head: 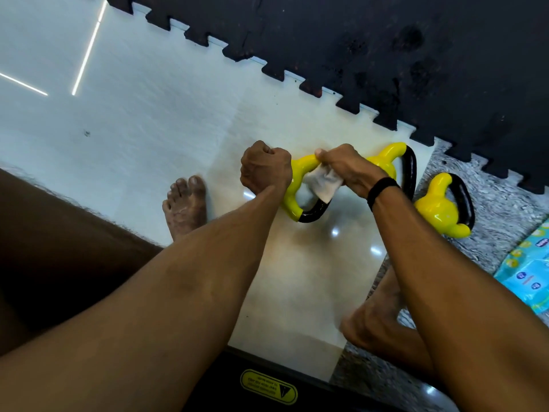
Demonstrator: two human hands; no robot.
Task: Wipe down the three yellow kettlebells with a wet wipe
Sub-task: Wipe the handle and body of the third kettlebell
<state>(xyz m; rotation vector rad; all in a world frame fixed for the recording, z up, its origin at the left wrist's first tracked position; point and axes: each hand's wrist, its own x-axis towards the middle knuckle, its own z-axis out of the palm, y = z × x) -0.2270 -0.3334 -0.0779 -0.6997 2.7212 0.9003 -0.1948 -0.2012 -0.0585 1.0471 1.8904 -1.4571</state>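
Yellow, with black handles, three kettlebells sit in a row on a pale glossy floor, running from centre to right. Nearest the centre, the first kettlebell (292,188) is gripped by the person's left hand (265,170), whose fingers are curled tight around its yellow body. One white wet wipe (322,181) is pinched in the right hand (346,168), bunched against the same kettlebell where the yellow meets the handle, with a loose corner hanging below the fingers. A black band (381,190) circles the right wrist.

Just behind that hand, the second kettlebell (392,157) is partly hidden, its yellow horn and black handle showing at the far side. To the right, standing a little apart, the third kettlebell (442,208) rests where the pale tile meets a grey speckled strip.

Two bare feet show: one (185,205) to the left of the hands, the other (377,319) near and to the right. Black interlocking floor mats (386,49) fill the far side. One light blue wipes packet (527,272) lies at the right edge. A yellow warning label (269,385) sits on dark equipment at the near edge.
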